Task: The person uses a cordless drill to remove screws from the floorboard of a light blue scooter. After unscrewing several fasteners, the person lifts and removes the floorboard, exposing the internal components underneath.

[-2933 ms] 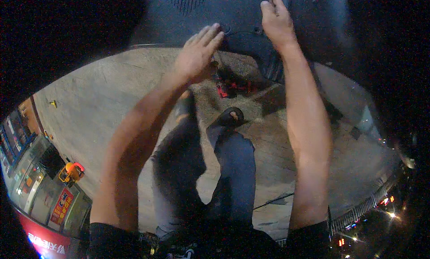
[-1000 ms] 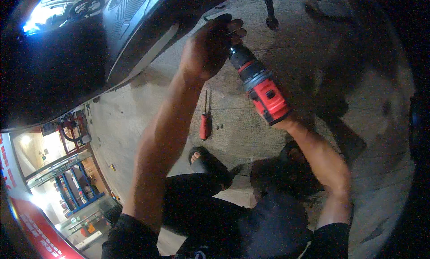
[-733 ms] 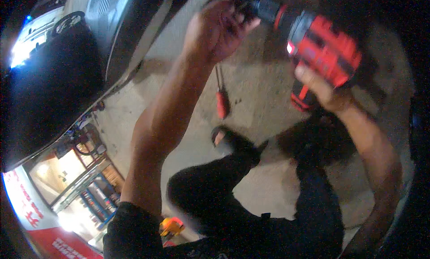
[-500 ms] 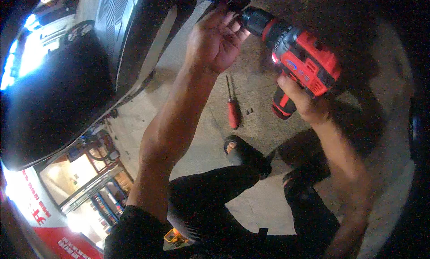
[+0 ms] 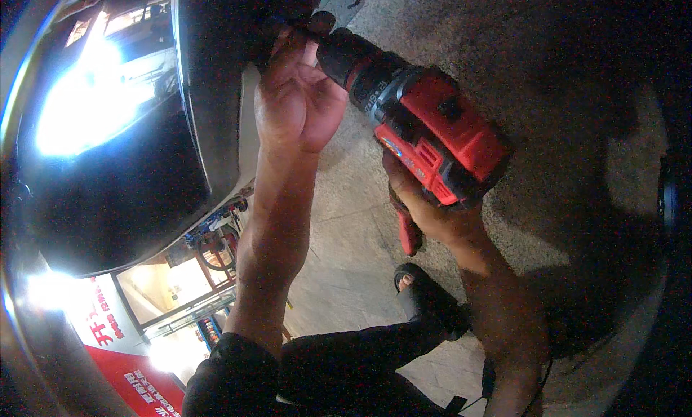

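My right hand is wrapped round the grip of a red and black cordless drill, its chuck pointing to the upper left. At the chuck, my left hand is raised with the palm toward me. Its fingers curl at the lower edge of a dark, glossy vehicle panel, beside a small dark rounded part. What those fingers hold is in shadow, and the drill's tip is hidden there. Below the right hand, a red-handled screwdriver lies on the floor, partly covered.
The vehicle body fills the left side, with bright reflections on it. Beneath me is a grey paved floor, where my sandalled foot rests. A lit shopfront with a red and white sign stands at the lower left.
Both hands and the drill have shifted left in the picture, and the drill body is lower. The view has moved too. The screwdriver, fully visible before, is now partly behind my right hand.
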Motion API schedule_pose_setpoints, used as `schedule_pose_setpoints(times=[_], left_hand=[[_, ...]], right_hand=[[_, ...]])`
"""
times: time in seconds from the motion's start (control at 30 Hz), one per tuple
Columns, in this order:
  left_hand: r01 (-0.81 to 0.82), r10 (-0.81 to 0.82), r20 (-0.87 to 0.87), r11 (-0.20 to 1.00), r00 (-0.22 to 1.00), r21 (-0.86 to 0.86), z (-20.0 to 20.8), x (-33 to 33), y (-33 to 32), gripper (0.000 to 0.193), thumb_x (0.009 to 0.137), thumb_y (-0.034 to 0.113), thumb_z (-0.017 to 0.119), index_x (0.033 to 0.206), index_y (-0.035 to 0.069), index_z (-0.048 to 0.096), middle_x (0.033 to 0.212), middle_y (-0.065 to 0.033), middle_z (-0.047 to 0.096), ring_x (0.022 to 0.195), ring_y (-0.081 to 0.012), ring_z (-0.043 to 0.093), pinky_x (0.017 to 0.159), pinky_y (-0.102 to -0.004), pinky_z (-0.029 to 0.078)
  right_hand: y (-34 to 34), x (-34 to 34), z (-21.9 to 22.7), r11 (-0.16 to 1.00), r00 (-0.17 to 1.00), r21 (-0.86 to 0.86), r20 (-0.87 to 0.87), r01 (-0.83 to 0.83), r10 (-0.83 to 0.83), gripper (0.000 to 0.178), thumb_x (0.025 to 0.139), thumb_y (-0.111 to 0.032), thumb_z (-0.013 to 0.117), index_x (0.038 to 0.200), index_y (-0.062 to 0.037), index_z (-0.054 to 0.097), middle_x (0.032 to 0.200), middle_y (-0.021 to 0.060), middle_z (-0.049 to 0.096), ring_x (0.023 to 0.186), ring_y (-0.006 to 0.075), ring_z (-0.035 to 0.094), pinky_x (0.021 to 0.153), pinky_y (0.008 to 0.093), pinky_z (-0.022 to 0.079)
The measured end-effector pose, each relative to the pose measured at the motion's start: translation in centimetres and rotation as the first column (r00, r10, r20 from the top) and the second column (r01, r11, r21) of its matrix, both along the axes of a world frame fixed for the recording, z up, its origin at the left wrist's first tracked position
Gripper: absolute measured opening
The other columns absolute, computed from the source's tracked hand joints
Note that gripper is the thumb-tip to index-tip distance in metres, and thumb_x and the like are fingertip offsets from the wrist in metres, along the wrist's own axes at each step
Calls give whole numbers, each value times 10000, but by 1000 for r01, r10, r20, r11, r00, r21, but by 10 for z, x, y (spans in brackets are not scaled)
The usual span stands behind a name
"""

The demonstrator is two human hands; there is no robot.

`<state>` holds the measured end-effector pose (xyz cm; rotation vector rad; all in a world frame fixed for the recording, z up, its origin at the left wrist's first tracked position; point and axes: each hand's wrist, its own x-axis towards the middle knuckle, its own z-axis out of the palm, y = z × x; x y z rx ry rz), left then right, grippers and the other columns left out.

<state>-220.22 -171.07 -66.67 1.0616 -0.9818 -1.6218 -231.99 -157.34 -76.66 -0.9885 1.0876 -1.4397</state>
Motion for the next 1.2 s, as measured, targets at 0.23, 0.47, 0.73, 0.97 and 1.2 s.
schedule_pose_setpoints(times=[0.23,0.47,0.73,0.97,1.2], left_hand=[[33,-33,-14,999,999,15,5,9,-2,271,887,68,533,1145,131,585,1163,-58,610,1103,-217,556,961,-472,437],[-17,18,-25,998,1000,55,8,10,-2,253,907,83,524,1153,109,578,1160,-70,611,1100,-221,556,958,-421,447],[-57,63,-98,997,993,61,4,4,4,248,914,90,534,1153,141,575,1150,-42,603,1089,-219,565,969,-441,448],[-14,16,-63,999,998,31,-2,9,-6,266,880,50,565,1128,144,576,1126,-39,610,1074,-209,577,938,-421,481],[29,-29,19,1000,999,8,9,2,-3,255,897,39,527,1130,132,571,1113,-58,616,1060,-206,582,942,-424,481]], right_hand=[[-10,0,21,1000,982,0,188,-7,6,207,840,-128,673,1010,-67,571,798,8,577,710,140,561,656,315,479],[-8,2,12,997,992,-62,114,-51,58,163,847,-144,663,955,-74,563,785,-1,565,686,134,555,612,305,475],[-10,-8,36,962,932,205,347,-182,102,172,856,-148,654,993,-60,597,820,19,604,729,134,582,657,306,492],[-13,-2,20,999,982,-35,183,-36,42,139,842,-96,634,966,-54,586,764,23,584,632,121,561,563,303,466],[-9,4,26,949,815,123,551,-290,178,85,874,-68,600,908,-75,523,625,-5,500,481,95,484,427,280,384]])
